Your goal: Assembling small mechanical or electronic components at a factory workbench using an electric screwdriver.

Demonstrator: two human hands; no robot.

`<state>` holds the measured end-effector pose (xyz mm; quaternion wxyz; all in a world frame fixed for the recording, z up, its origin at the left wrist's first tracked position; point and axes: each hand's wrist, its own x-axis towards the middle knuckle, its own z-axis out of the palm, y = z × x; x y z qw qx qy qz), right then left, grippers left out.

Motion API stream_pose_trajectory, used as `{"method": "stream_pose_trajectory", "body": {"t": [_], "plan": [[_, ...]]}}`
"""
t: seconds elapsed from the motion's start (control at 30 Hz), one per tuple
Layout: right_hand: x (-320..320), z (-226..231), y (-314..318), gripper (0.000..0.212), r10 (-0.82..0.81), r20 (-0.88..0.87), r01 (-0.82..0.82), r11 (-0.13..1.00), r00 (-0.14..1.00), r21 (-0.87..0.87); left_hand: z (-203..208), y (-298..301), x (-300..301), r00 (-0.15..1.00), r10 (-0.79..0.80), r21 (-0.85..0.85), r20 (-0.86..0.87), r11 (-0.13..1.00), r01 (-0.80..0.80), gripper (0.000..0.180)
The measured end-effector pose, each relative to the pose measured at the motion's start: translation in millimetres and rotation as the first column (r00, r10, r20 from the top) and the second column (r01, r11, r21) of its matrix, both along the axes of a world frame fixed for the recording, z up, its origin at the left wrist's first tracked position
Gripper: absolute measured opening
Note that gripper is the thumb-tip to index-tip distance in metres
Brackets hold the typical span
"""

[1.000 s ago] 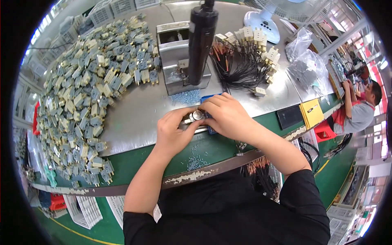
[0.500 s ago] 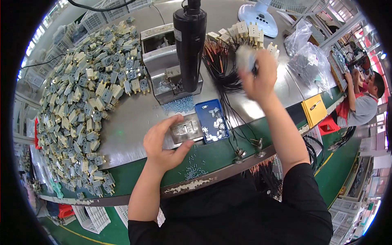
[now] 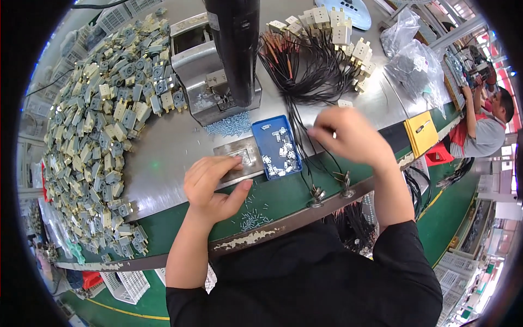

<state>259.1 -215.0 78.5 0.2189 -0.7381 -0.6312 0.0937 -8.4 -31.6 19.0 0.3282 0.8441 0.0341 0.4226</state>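
Observation:
My left hand (image 3: 215,182) is open, its thumb and fingers spread, with fingertips over the metal fixture block (image 3: 248,155). My right hand (image 3: 351,133) is curled beside the black wires (image 3: 299,122); its fingers are partly hidden, and I cannot see what they hold, if anything. A beige plug block (image 3: 345,103) shows just beyond its knuckles. Between the hands lies a blue tray (image 3: 257,143) with small metal and white parts. Behind the fixture stands a metal machine with a black cylinder (image 3: 234,54), and small blue screws (image 3: 229,125) lie at its foot.
A big heap of grey and beige plug housings (image 3: 103,114) covers the left of the table. Wired beige plugs (image 3: 341,34) sit at the back. Metal clamp pieces (image 3: 316,196) stand near the front edge. A yellow pad (image 3: 418,143) and plastic bags (image 3: 417,79) lie right; a co-worker (image 3: 487,122) sits beyond.
My right hand has come down and nearer from the far plugs, and the grey-and-beige piece it held no longer shows in it. My left fingers have moved over the fixture block. The view has shifted.

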Motion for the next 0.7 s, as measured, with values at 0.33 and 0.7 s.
{"method": "stream_pose_trajectory", "body": {"t": [0.33,0.7], "plan": [[-35,-17,-27,0.018,-0.092,0.183,0.146,0.939,0.979,-0.311,-1,-9,4,0.997,-0.067,0.001,-0.033,0.998,0.067,0.025],[-7,5,-26,0.030,-0.228,-0.597,-0.089,0.887,0.769,-0.453,-1,-14,-1,0.994,-0.105,-0.069,-0.043,0.992,0.102,0.025]]}}
